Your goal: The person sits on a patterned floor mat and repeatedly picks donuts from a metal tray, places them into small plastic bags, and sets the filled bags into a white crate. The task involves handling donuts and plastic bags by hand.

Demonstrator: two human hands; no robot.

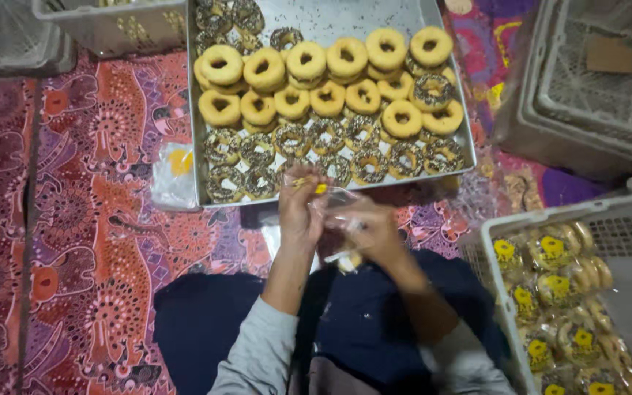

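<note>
My left hand (300, 212) and my right hand (369, 232) are together just below the metal tray (196, 146), both gripping a small clear plastic bag (336, 199) with a yellow mark near its top. The bag is blurred, and I cannot tell what is inside it. The tray holds several plain ring doughnuts (309, 62) stacked at the far side and several doughnuts with dark sprinkles (334, 162) in the near rows. My grey sleeves and dark lap fill the bottom of the view.
A white plastic crate (488, 256) at the lower right holds several bagged doughnuts with yellow labels. A pile of clear bags (173, 175) lies left of the tray. Grey crates (587, 88) stand at the right and top left. A patterned red cloth (96, 219) covers the floor.
</note>
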